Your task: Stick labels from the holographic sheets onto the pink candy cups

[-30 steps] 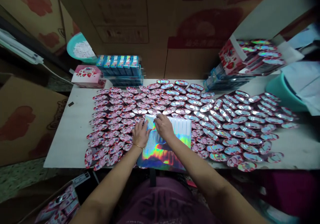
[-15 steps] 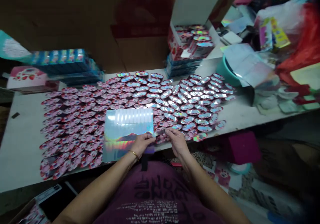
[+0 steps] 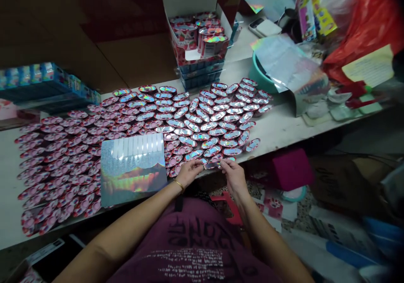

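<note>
Both of my hands are just above the front edge of the table, close together. A small, thin, shiny strip (image 3: 212, 165) stretches between their fingertips; its exact kind cannot be made out. My right hand (image 3: 234, 176) pinches its right end. My left hand (image 3: 189, 172), with a bracelet at the wrist, is closed with its fingertips at the left end. Under and behind the strip stand rows of oval-topped small packs (image 3: 208, 126), silvery on the right and pink on the left. Left of my hands, a holographic sheet (image 3: 132, 165) lies over some of the packs.
An open display box (image 3: 186, 55) filled with similar packs stands on stacked blue boxes (image 3: 202, 77) at the back. More blue boxes (image 3: 41, 81) are at back left. A teal basin (image 3: 260, 73) with sheets over it and a red plastic bag (image 3: 350, 34) are to the right.
The view has swung right, so the table's things appear further left. My hands have moved right, off the sheet's corner, with the strip still between them. The sheet stays on the packs.
</note>
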Motion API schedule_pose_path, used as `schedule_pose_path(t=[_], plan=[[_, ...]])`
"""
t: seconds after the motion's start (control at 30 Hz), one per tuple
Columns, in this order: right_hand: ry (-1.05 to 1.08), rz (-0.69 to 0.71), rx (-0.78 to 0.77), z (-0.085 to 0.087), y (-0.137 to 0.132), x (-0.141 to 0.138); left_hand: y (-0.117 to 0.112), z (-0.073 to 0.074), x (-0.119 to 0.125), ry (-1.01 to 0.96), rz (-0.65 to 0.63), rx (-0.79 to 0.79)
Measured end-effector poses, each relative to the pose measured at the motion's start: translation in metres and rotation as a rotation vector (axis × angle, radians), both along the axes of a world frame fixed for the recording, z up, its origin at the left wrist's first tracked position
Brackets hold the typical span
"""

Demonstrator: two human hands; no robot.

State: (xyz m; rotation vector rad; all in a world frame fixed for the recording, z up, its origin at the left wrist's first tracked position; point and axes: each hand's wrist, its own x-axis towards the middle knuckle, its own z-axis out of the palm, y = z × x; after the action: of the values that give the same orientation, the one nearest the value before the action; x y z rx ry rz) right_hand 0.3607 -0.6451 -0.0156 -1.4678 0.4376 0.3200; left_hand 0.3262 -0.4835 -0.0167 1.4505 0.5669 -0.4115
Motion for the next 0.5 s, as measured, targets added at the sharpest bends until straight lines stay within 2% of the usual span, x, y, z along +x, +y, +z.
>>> schedule_pose_path(t=[0.1, 0.23, 0.37, 0.5], plan=[[0.006, 0.017, 0.002, -0.002, -0.004, 0.004, -0.009, 0.005, 0.006, 0.02, -0.067, 0.038], [-0.045, 0.078, -0.091, -0.015, -0.01, 0.011, -0.022, -0.009, 0.01, 0.043, -0.087, 0.149], [-0.299, 0.2, -0.346, -0.033, -0.019, 0.024, -0.036, -0.028, 0.017, 0.146, -0.113, 0.283], [-0.437, 0.293, -0.676, -0.045, -0.024, 0.032, -0.044, -0.036, 0.024, 0.176, -0.201, 0.461]])
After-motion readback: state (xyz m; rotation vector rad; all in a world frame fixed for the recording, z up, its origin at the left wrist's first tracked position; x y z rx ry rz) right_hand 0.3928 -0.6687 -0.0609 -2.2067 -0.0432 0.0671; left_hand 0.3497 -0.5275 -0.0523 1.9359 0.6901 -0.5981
